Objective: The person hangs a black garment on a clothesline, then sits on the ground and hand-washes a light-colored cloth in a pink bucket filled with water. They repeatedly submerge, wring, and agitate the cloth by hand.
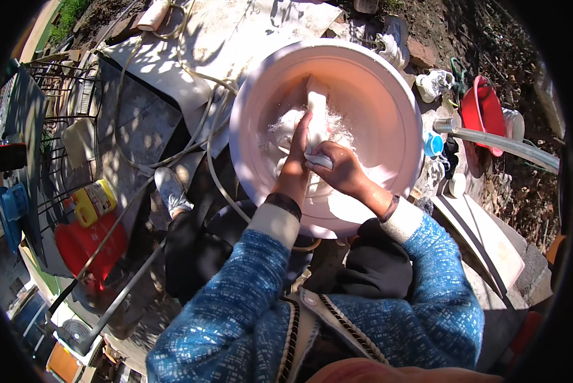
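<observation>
A large pale pink basin [248, 163] stands in front of me, with suds and whitish water in its bottom. A strip of wet white cloth [317, 105] runs up from my hands toward the basin's far wall. My right hand [342, 167] is closed round a bunched part of it, a fold showing between the fingers. My left hand [297, 153] is pressed along the cloth's left side, against the right hand; its far fingers are partly hidden. More white cloth lies in the suds below and beside the hands.
A hose [213, 163] loops along the basin's left side. Farther left are a yellow jug [93, 203], a red container [93, 246] and a wire rack. At right are white shoes [434, 85], a red basin [482, 115], a blue-rimmed cup [434, 144] and a clear tube [510, 140].
</observation>
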`<state>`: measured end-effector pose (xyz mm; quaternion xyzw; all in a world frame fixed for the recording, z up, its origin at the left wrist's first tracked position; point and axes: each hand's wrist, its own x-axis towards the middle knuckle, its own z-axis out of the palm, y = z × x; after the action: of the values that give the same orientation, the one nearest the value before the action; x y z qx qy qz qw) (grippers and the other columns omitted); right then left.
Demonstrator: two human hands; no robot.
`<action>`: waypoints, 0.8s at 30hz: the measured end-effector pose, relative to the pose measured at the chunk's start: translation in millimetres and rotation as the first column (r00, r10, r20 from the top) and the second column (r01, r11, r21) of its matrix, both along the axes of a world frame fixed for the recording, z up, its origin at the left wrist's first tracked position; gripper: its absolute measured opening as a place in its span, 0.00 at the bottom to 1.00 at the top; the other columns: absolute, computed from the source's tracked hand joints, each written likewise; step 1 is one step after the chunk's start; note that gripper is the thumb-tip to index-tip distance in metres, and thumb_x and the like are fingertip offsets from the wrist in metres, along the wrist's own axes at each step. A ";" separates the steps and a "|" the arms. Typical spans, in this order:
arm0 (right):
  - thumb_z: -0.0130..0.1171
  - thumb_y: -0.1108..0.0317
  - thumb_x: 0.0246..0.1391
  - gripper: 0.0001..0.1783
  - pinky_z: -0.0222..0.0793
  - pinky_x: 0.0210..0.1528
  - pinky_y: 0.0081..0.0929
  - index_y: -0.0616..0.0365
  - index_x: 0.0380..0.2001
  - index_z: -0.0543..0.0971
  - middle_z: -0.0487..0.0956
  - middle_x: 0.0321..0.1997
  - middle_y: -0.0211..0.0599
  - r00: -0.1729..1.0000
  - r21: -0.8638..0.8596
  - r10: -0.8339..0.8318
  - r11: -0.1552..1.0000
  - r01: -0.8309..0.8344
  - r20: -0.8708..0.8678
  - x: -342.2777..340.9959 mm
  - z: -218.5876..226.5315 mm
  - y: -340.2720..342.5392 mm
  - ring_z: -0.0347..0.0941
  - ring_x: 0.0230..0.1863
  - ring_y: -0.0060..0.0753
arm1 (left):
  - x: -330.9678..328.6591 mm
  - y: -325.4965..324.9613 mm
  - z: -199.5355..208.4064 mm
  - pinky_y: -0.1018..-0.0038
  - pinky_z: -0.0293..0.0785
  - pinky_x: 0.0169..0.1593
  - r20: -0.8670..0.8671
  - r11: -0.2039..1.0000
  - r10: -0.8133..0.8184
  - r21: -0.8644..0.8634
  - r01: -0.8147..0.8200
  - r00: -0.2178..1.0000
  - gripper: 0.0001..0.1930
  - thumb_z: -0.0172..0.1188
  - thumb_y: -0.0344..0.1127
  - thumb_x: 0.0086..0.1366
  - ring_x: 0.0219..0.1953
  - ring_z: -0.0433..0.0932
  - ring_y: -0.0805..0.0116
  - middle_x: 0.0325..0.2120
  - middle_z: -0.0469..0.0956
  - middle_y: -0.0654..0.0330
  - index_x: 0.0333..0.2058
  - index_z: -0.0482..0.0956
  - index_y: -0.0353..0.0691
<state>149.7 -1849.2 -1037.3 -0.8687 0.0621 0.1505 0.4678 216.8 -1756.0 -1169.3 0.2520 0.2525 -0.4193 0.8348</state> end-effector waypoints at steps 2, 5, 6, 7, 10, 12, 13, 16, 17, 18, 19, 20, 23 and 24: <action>0.65 0.55 0.49 0.16 0.74 0.47 0.41 0.54 0.37 0.83 0.82 0.35 0.48 0.988 0.004 0.009 1.000 -0.008 -0.156 19.7 11.5 -1.3 0.79 0.41 0.53 | -15.5 -6.1 6.8 0.69 0.76 0.48 0.026 0.985 0.062 -0.160 -0.057 0.998 0.17 0.55 0.47 0.70 0.42 0.77 0.68 0.41 0.76 0.61 0.49 0.74 0.40; 0.60 0.52 0.51 0.18 0.73 0.42 0.44 0.55 0.36 0.82 0.81 0.34 0.54 0.857 -0.285 -0.506 0.839 0.464 -0.095 54.8 -4.4 -19.0 0.77 0.38 0.61 | -38.1 -25.5 12.7 0.62 0.74 0.57 -0.011 0.987 0.138 -0.083 -0.139 0.990 0.30 0.63 0.54 0.65 0.51 0.76 0.63 0.48 0.75 0.62 0.59 0.69 0.42; 0.60 0.52 0.52 0.18 0.73 0.41 0.44 0.56 0.35 0.82 0.81 0.33 0.55 0.876 -0.275 -0.483 0.842 0.464 -0.002 53.7 -12.5 -17.0 0.77 0.37 0.61 | -36.6 -28.4 12.8 0.62 0.74 0.56 0.054 0.969 0.206 -0.148 -0.196 0.977 0.32 0.64 0.55 0.64 0.51 0.76 0.63 0.49 0.75 0.62 0.59 0.69 0.41; 0.60 0.52 0.53 0.18 0.73 0.41 0.43 0.56 0.34 0.82 0.81 0.33 0.55 0.845 -0.300 -0.526 0.795 0.527 0.091 54.5 -20.9 -17.9 0.77 0.36 0.60 | -35.3 -29.9 14.0 0.62 0.74 0.56 0.066 0.967 0.183 -0.192 -0.167 0.981 0.33 0.65 0.56 0.63 0.51 0.77 0.63 0.49 0.76 0.61 0.59 0.69 0.40; 0.59 0.53 0.58 0.18 0.72 0.40 0.39 0.60 0.31 0.80 0.79 0.29 0.54 0.969 -0.043 -0.204 0.979 0.200 -0.141 29.4 -43.3 -13.8 0.76 0.33 0.57 | -11.4 -16.7 17.5 0.63 0.77 0.50 0.103 0.987 0.159 -0.033 -0.156 0.982 0.21 0.56 0.44 0.66 0.44 0.78 0.62 0.42 0.77 0.56 0.53 0.71 0.37; 0.56 0.59 0.61 0.15 0.72 0.39 0.38 0.62 0.33 0.78 0.79 0.29 0.54 0.973 0.132 -0.229 0.964 0.232 -0.038 12.7 -61.8 -19.6 0.77 0.32 0.52 | -2.2 -9.7 26.0 0.67 0.77 0.47 0.083 0.946 0.290 0.129 -0.299 0.953 0.16 0.51 0.37 0.63 0.40 0.77 0.64 0.37 0.75 0.56 0.49 0.72 0.38; 0.55 0.58 0.62 0.15 0.71 0.39 0.36 0.62 0.33 0.78 0.78 0.28 0.53 0.938 -0.025 -0.292 0.953 0.302 0.184 11.0 -73.9 -28.1 0.77 0.31 0.46 | 4.0 -16.5 31.7 0.71 0.75 0.45 0.301 0.861 0.128 0.439 -0.257 0.945 0.16 0.52 0.35 0.62 0.38 0.77 0.65 0.35 0.74 0.58 0.48 0.72 0.38; 0.50 0.49 0.66 0.26 0.72 0.40 0.42 0.65 0.33 0.77 0.82 0.30 0.50 0.770 -0.184 -0.577 0.755 0.630 0.273 15.0 -124.0 -80.1 0.80 0.35 0.50 | 17.7 -33.3 43.5 0.74 0.71 0.45 0.280 0.952 0.113 0.246 -0.185 0.953 0.15 0.52 0.32 0.60 0.38 0.74 0.71 0.36 0.74 0.61 0.46 0.72 0.39; 0.49 0.46 0.66 0.27 0.73 0.43 0.46 0.66 0.41 0.77 0.82 0.35 0.56 0.767 -0.332 -0.598 0.692 0.641 0.234 12.7 -142.2 -100.5 0.79 0.38 0.55 | 16.6 -36.8 44.9 0.74 0.71 0.45 0.277 0.938 0.137 0.271 -0.214 0.951 0.14 0.52 0.33 0.61 0.37 0.74 0.71 0.36 0.74 0.61 0.46 0.72 0.39; 0.47 0.44 0.66 0.30 0.71 0.47 0.51 0.66 0.49 0.74 0.80 0.42 0.62 0.814 -0.589 -0.562 0.611 0.529 0.147 10.5 -160.8 -108.6 0.78 0.45 0.60 | 16.3 -39.4 44.5 0.74 0.72 0.44 0.267 0.959 0.191 0.153 -0.238 0.944 0.14 0.52 0.34 0.62 0.37 0.74 0.71 0.35 0.74 0.61 0.46 0.72 0.40; 0.53 0.49 0.63 0.29 0.70 0.51 0.52 0.65 0.55 0.70 0.79 0.46 0.63 0.910 -0.672 -0.413 0.666 0.324 0.030 6.8 -172.6 -117.6 0.76 0.49 0.62 | 13.6 -38.7 43.0 0.74 0.72 0.43 0.248 0.966 0.193 0.120 -0.228 0.949 0.13 0.52 0.35 0.63 0.36 0.75 0.71 0.35 0.74 0.61 0.46 0.72 0.40; 0.56 0.53 0.61 0.28 0.70 0.52 0.50 0.65 0.55 0.70 0.79 0.46 0.62 0.953 -0.574 -0.299 0.788 0.223 -0.042 4.1 -181.3 -118.7 0.76 0.50 0.62 | 9.7 -36.3 41.2 0.74 0.73 0.42 0.223 0.973 0.187 0.092 -0.211 0.957 0.13 0.51 0.37 0.64 0.36 0.75 0.71 0.35 0.74 0.61 0.46 0.72 0.40; 0.63 0.62 0.54 0.27 0.71 0.54 0.43 0.65 0.54 0.72 0.80 0.47 0.60 0.962 -0.374 -0.200 0.920 0.119 -0.185 -3.2 -159.7 -98.4 0.77 0.51 0.58 | -6.0 -15.0 36.6 0.75 0.74 0.40 0.162 0.991 0.134 -0.001 -0.136 0.978 0.13 0.51 0.40 0.67 0.34 0.76 0.71 0.35 0.75 0.62 0.45 0.72 0.41; 0.63 0.61 0.55 0.24 0.72 0.52 0.39 0.65 0.51 0.74 0.80 0.47 0.59 0.977 -0.127 -0.207 0.972 0.199 -0.052 -0.3 -137.8 -84.3 0.79 0.49 0.52 | -11.2 -6.0 36.7 0.75 0.75 0.39 0.143 0.993 0.114 -0.053 -0.107 0.983 0.12 0.50 0.41 0.68 0.34 0.76 0.71 0.35 0.75 0.62 0.45 0.72 0.42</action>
<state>149.3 -1933.5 -1175.1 -0.8793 0.1746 0.1260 0.4249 205.6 -1762.0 -1132.6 0.2486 0.1948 -0.3582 0.8786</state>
